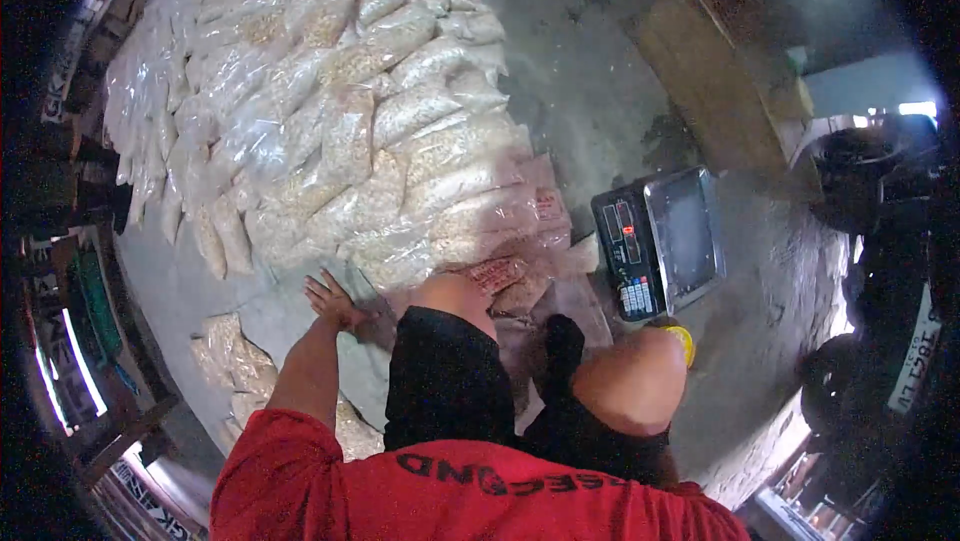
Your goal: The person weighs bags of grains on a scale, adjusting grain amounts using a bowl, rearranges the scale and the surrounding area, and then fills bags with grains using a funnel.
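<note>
My left hand (336,303) is stretched out beside my left knee, fingers spread, with nothing in it. It is low over a flat greyish, sheet-like surface; whether it presses on it, I cannot tell. Just beyond the fingers begins a large spread of clear plastic bags (345,141) filled with pale, lumpy pieces. More filled bags (235,356) lie to the left of my forearm. A bag with red print (497,274) is in front of my knees. My right hand does not show.
A digital scale (660,241) with a lit red display stands on the concrete floor (590,71) at right. By my right knee is a round yellow object (683,343). A brown board-like piece (710,71) lies farther back. Parked vehicles with a number plate (912,346) line the right edge.
</note>
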A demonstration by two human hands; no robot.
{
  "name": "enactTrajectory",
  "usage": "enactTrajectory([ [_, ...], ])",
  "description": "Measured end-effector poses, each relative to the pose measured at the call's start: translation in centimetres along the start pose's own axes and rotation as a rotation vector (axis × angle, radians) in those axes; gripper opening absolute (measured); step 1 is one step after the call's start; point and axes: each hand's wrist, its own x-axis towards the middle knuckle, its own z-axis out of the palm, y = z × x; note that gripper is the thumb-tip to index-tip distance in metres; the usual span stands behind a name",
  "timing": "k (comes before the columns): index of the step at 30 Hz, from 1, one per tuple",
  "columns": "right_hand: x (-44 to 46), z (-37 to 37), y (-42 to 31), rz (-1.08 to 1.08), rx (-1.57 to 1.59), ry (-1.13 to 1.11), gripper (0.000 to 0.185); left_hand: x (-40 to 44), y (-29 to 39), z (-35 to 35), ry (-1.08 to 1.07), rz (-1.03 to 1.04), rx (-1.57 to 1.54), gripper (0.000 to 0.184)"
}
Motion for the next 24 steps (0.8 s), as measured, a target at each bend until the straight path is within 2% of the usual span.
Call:
enactTrajectory([
  [6, 2.9, 0.4, 1.7, 0.015, -0.075, -0.160, 0.068, 2.9, -0.8, 0.7, -0.053, 0.030, 0.138, 0.178],
  [10, 3.7, -0.6, 2.8, 0.040, -0.118, -0.259, 0.069, 5.5, -5.1, 4.1, 0.024, 0.094, 0.162, 0.176],
  [12, 3.5, -1.2, 3.5, 0.044, -0.125, -0.298, 0.070, 7.8, -4.6, 3.9, 0.039, 0.091, 0.303, 0.176],
  [13, 3.3, -1.4, 3.8, 0.033, -0.124, -0.304, 0.070, 9.7, -5.3, 3.7, -0.069, 0.059, 0.308, 0.175],
  [16, 3.4, -0.6, 4.5, 0.000, -0.150, -0.334, 0.071, 2.6, -0.9, 0.6, -0.032, 0.099, 0.351, 0.171],
  [18, 4.0, 0.2, 3.9, -0.039, -0.160, -0.345, 0.072, 0.8, -0.5, -0.6, 0.036, 0.117, 0.307, 0.143],
  [19, 4.3, 0.5, 3.4, -0.057, -0.167, -0.348, 0.072, 0.2, -0.1, -1.4, 0.047, 0.118, 0.296, 0.143],
  [21, 4.8, 0.9, 2.8, -0.077, -0.181, -0.356, 0.073, -3.2, 2.0, -2.8, -0.056, 0.320, 0.714, 0.099],
  [22, 4.9, 0.8, 2.5, -0.088, -0.185, -0.357, 0.073, -2.0, 1.7, -2.6, -0.058, 0.309, 0.701, 0.099],
  [24, 5.0, 0.9, 2.1, -0.107, -0.174, -0.362, 0.074, 1.3, 1.2, -4.8, -0.313, 0.843, 0.537, 0.068],
])
